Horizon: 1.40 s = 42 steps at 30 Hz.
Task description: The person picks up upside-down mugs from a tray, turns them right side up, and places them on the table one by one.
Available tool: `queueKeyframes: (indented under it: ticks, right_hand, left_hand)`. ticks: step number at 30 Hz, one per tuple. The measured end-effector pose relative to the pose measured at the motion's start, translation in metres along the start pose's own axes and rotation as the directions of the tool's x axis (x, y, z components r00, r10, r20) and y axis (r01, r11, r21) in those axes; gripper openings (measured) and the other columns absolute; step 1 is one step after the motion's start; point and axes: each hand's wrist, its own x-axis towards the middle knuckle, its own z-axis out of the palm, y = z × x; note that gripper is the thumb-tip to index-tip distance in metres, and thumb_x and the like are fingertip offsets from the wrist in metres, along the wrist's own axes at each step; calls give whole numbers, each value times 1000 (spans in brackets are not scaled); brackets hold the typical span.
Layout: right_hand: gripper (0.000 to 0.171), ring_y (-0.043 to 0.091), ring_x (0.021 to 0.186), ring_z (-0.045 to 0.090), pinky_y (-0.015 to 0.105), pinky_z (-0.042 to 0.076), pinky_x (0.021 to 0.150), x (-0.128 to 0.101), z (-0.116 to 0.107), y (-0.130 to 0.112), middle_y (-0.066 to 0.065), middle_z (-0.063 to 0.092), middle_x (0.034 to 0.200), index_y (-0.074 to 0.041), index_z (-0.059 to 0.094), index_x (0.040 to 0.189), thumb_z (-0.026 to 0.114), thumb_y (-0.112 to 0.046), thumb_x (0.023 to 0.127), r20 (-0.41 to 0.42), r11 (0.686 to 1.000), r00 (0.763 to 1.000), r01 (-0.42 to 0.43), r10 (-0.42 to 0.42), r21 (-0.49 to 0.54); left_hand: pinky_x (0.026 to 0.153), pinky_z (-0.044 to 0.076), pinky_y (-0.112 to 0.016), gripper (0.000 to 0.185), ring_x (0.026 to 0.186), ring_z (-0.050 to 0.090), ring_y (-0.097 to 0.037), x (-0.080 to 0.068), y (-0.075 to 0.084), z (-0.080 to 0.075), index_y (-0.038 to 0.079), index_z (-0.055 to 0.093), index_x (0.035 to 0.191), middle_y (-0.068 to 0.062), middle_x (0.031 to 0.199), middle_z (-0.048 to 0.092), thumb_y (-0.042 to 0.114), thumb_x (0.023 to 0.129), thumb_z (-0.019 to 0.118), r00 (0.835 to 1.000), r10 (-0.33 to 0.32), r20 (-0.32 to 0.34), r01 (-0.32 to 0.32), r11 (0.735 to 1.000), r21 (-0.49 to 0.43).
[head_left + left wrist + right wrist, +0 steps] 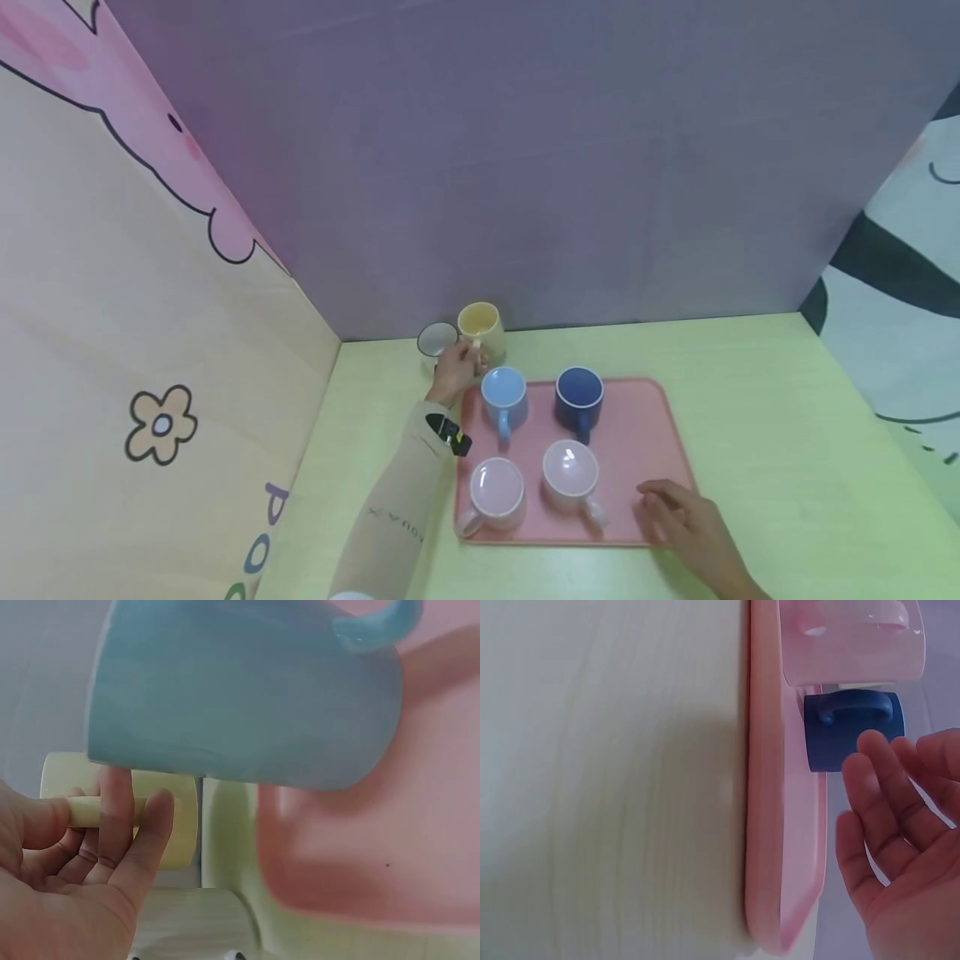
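We see open table (750, 400) right of the pink tray (660, 417), while four mugs crowd it and the grey mug (437, 338) and yellow mug (482, 327) block the back-left corner.

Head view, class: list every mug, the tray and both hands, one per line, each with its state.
Yellow mug: upright on the table, off the tray, handle gripped.
Grey mug: upright beside the yellow one.
Light blue mug: upright on the tray.
Dark blue mug: upright on the tray.
Two pink mugs: upright on the tray.
Pink tray: flat on the table.
Left hand: holding the yellow mug's handle.
Right hand: open, at the tray's corner.
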Motion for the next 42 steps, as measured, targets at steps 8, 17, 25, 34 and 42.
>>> queueKeyframes:
  ticks: [8,17,25,34,42]
  right_hand:
    - [13,5,57,59,23,49,51,-4,0,-4,10,75,89,-9,72,106,63,-3,98,42,995,999,-25,21,101]
    - [15,0,69,62,21,51,60,-5,3,-2,5,76,89,-12,73,105,64,-3,98,26,997,1000,14,-16,79]
    - [14,-2,71,61,21,51,61,-5,4,-2,3,76,87,-11,73,104,65,-1,97,20,997,999,38,-40,73]
    - [14,2,66,59,21,49,57,-7,6,-2,2,75,86,-12,73,105,65,-3,97,46,995,999,-6,2,97]
    - [15,-1,71,60,20,51,62,-5,8,-1,-2,75,85,-13,73,105,65,-3,98,58,996,998,-4,-1,87]
  left_hand:
    - [89,60,-32,30,98,68,-20,0,-9,4,3,65,123,-12,113,70,23,110,45,1000,-6,-15,7,999,37]
    - [84,61,-31,28,93,67,-19,3,-15,9,-1,66,118,-16,111,70,17,109,47,999,26,-36,-26,1000,17]
    - [79,56,-28,25,94,65,-20,1,-19,11,0,69,112,-14,107,72,16,107,49,998,40,-56,-34,994,107]
    - [82,55,-30,22,98,64,-21,0,-24,11,7,71,110,-10,108,72,18,105,53,996,18,-83,-8,993,118]
    - [87,56,-33,24,99,64,-20,-1,-27,9,9,71,112,-8,109,72,23,105,54,995,1,-101,8,996,85]
